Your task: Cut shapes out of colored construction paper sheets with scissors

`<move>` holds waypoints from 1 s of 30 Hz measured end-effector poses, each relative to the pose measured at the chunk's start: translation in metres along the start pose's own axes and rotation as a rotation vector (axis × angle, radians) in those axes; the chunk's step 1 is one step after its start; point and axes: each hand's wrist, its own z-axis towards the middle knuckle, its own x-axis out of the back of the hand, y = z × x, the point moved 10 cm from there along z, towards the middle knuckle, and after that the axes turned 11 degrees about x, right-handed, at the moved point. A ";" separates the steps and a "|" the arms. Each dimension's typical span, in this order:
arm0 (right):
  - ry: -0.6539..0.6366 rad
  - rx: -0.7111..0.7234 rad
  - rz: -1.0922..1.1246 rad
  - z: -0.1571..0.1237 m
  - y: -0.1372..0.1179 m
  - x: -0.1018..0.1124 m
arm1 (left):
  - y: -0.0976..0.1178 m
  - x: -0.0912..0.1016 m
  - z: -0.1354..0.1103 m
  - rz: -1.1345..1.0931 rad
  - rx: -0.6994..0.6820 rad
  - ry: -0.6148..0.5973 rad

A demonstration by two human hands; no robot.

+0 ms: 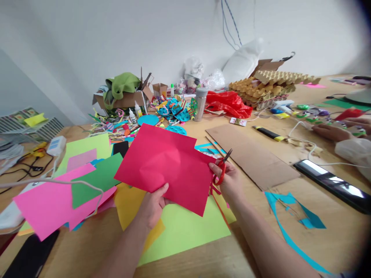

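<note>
A large sheet of red paper (174,166) is held up in front of me, with a step cut out of its upper right corner and soft creases near the middle. My left hand (155,206) grips its lower edge, thumb on top and the other fingers underneath. In my right hand (230,177) are scissors (222,170) with red handles, their blades pointing up and away from the sheet. The thumb and fingers of that hand also touch the sheet's right edge. Beneath lie light green paper (185,227) and yellow paper (127,204).
Pink paper (49,197) and dark green paper (98,179) lie left under a white cable. Right are brown cardboard (249,154), blue paper scraps (313,222) and a phone (333,185). Behind stand a steel bottle (200,104) and egg trays (261,88). Another person's hand (330,132) works far right.
</note>
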 end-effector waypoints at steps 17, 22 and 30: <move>0.021 0.010 -0.040 0.001 -0.013 0.005 | 0.055 0.045 -0.015 -0.176 -0.421 0.315; 0.013 -0.027 0.046 0.002 -0.006 0.001 | 0.045 0.022 -0.010 -0.080 -0.316 0.155; 0.229 0.148 -0.063 0.006 -0.038 0.026 | 0.054 0.034 -0.013 -0.080 -0.365 0.235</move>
